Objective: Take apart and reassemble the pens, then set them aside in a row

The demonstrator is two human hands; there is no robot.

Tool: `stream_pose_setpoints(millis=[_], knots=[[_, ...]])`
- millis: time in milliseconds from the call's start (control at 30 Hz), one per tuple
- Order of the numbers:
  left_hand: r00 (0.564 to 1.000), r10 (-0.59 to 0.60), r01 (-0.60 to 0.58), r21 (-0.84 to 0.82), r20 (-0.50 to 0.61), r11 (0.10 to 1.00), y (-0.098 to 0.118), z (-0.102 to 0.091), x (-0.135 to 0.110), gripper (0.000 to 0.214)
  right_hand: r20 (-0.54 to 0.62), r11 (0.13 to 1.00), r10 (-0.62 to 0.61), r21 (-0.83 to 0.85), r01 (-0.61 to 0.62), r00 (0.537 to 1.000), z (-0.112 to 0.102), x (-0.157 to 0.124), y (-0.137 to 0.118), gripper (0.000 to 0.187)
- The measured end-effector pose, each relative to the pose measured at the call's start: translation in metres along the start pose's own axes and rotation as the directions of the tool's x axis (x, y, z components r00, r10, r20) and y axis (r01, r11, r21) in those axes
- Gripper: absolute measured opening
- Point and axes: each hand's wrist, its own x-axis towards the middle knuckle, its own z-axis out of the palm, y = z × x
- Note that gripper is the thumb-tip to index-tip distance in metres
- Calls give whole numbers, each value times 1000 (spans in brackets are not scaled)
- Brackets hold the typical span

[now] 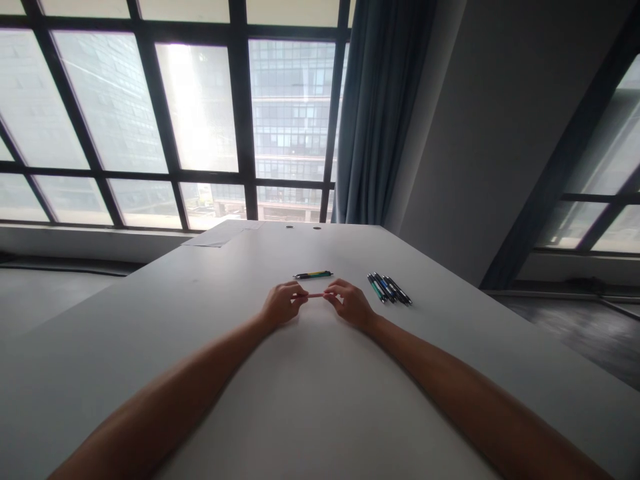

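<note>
Both my hands rest on a white table (pixel 320 400) and together hold a thin red pen (pixel 316 295) level between them. My left hand (pixel 283 303) pinches the pen's left end with curled fingers. My right hand (pixel 350 301) pinches its right end the same way. Just beyond the hands lies a green and yellow pen (pixel 313 275) on the table. To the right of my right hand lies a small bunch of several dark, blue and green pens (pixel 389 288), side by side.
Sheets of paper (pixel 223 235) lie at the table's far left corner, near two round cable holes (pixel 303 227). Large windows and a grey-blue curtain (pixel 380 113) stand behind the table. The table's right edge runs close to a grey wall.
</note>
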Motion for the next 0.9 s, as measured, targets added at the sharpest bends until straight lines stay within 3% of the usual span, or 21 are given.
stream_pose_setpoints(millis=[367, 533, 700, 900], knots=[[997, -58, 58, 0, 43, 998, -3, 0, 2, 6, 162, 982, -139, -106, 157, 977, 0, 1, 0, 20], [992, -46, 30, 138, 119, 990, -1, 1, 1, 21, 105, 980, -148, -118, 161, 983, -1, 2, -2, 20], [983, -118, 73, 287, 144, 955, 2, -2, -1, 25, 59, 984, -148, -93, 153, 987, 0, 2, -3, 18], [979, -131, 75, 325, 157, 943, 0, -2, -2, 27, 34, 999, -45, -23, 46, 998, 1, 2, -3, 11]])
